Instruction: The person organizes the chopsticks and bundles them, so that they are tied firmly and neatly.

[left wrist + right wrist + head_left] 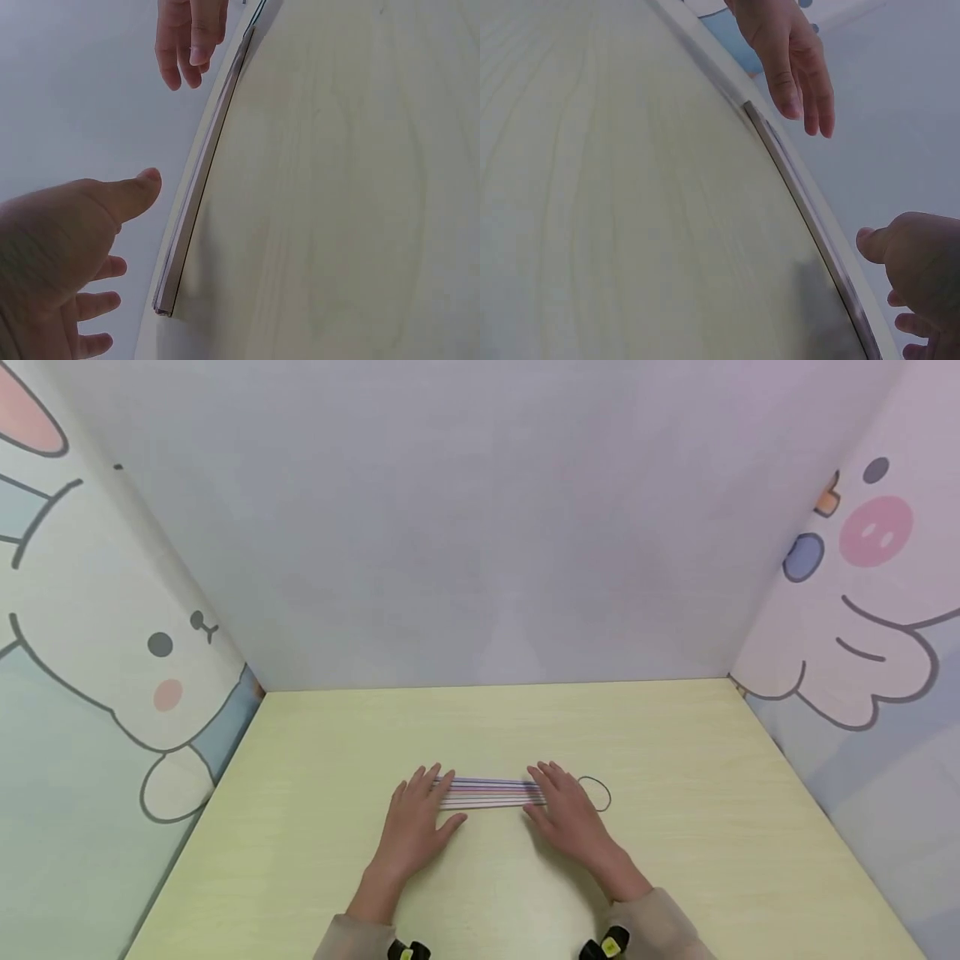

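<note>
A folding fan (491, 793), closed to a narrow pleated strip, lies crosswise on the table with pale, pink and purple lines along it. A thin dark loop (610, 797) sticks out at its right end. My left hand (412, 818) is over the fan's left end, fingers spread and thumb out to the side. Over the right end is my right hand (566, 814), its fingers loosely straight. In the left wrist view the fan's brown edge (199, 199) shows, with a gap between it and my left thumb. Both palms face down, and the hands hide the fan's ends from above.
The pale wooden table (300, 827) runs back to a plain grey wall (487, 527). Side walls with cartoon animals, a left wall (75, 827) and a right wall (900, 710), close in the table. Black wrist straps show at both sleeves.
</note>
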{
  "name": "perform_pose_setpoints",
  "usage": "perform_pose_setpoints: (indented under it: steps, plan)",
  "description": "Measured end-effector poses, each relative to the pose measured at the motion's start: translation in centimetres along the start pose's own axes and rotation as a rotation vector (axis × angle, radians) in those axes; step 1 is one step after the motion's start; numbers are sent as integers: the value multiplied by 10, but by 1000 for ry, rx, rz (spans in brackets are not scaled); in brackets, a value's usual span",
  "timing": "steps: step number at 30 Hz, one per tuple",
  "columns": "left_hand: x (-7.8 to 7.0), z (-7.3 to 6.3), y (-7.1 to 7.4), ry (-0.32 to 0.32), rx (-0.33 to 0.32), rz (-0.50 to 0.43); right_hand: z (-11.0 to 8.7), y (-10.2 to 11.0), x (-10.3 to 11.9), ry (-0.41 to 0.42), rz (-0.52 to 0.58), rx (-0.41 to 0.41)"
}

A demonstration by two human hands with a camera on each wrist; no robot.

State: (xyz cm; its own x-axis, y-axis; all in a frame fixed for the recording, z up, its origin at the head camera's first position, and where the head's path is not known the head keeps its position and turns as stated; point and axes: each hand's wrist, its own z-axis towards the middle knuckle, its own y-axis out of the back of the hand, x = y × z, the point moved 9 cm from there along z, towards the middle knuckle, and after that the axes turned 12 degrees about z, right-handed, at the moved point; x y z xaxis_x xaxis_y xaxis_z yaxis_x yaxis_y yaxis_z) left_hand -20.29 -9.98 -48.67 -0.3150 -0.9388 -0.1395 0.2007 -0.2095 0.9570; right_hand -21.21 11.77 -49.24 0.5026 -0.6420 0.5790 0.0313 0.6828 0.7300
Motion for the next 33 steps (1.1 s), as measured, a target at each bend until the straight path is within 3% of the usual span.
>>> perform_pose_setpoints:
  steps: [9,17,24,33]
  plan:
    - [-1,8,-21,-10,80,-17,3,-15,-9,-5,-14,64]
    - [0,11,-32,-9,115,-2,5,-12,-5,93,-31,3]
    - [0,12,-29,-26,59,38,9,-9,-1,138,-32,-51]
    - [2,13,-28,-30,18,36,11,-15,-5,82,-15,12]
